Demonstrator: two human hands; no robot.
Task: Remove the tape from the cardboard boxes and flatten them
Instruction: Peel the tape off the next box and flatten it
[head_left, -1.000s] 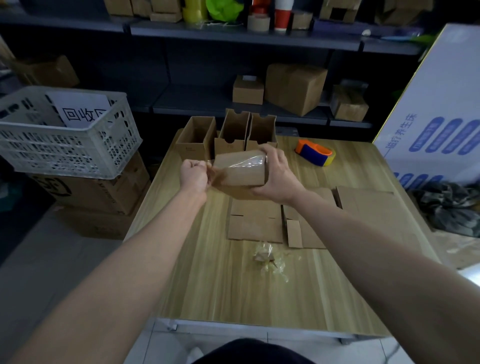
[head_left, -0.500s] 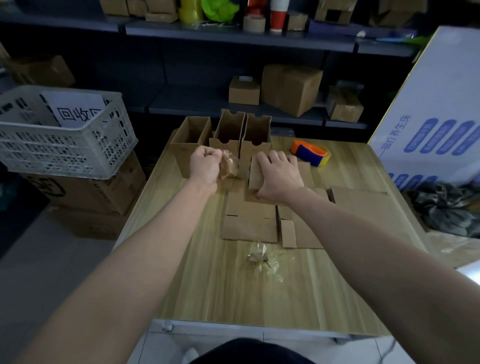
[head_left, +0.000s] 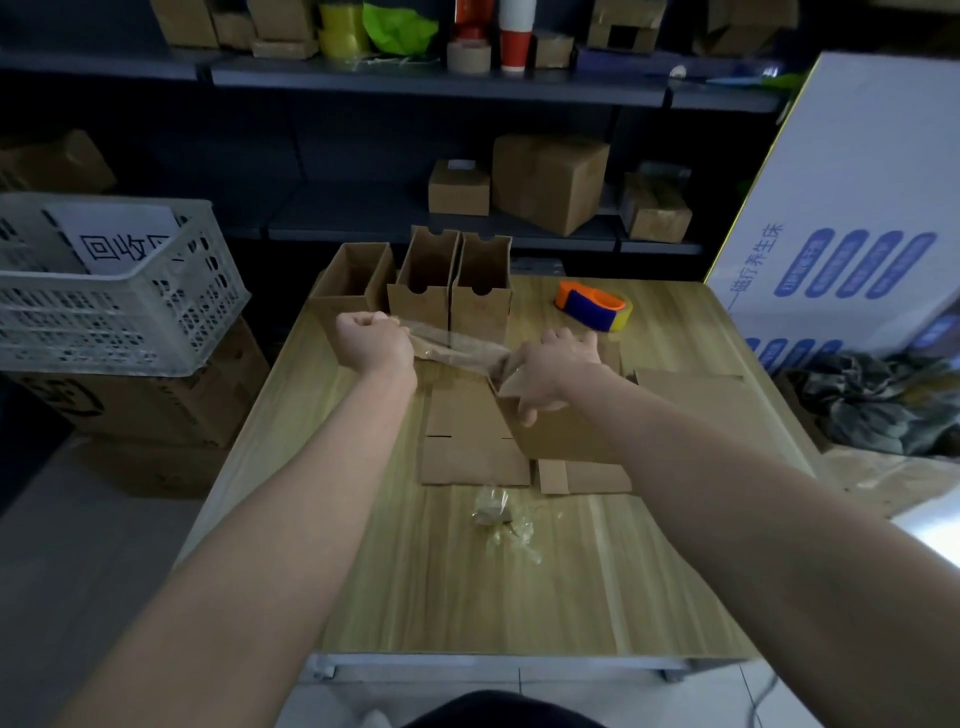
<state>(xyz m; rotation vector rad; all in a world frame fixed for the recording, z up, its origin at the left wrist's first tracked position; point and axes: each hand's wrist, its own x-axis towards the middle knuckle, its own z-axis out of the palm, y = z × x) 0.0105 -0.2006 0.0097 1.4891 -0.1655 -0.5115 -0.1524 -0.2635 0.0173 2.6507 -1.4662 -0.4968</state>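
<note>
My left hand (head_left: 370, 340) is a fist that grips one end of a clear strip of tape (head_left: 451, 347). The tape stretches rightward to a small cardboard box (head_left: 558, 431), which my right hand (head_left: 549, 371) holds down on the table with fingers curled over its top edge. Flattened cardboard pieces (head_left: 470, 441) lie under and beside that box. Three open upright boxes (head_left: 448, 283) stand at the table's far edge, just behind my hands. A crumpled wad of removed tape (head_left: 493, 512) lies nearer to me on the wooden table (head_left: 467, 587).
An orange and blue tape dispenser (head_left: 592, 306) sits at the far right of the table. A white plastic crate (head_left: 109, 291) stands on cartons to the left. A large white carton (head_left: 852, 223) leans at the right. Shelves with boxes run behind.
The box went from held in the air to pressed down on the table. My left hand has pulled left, peeling a long strip of tape off the box.
</note>
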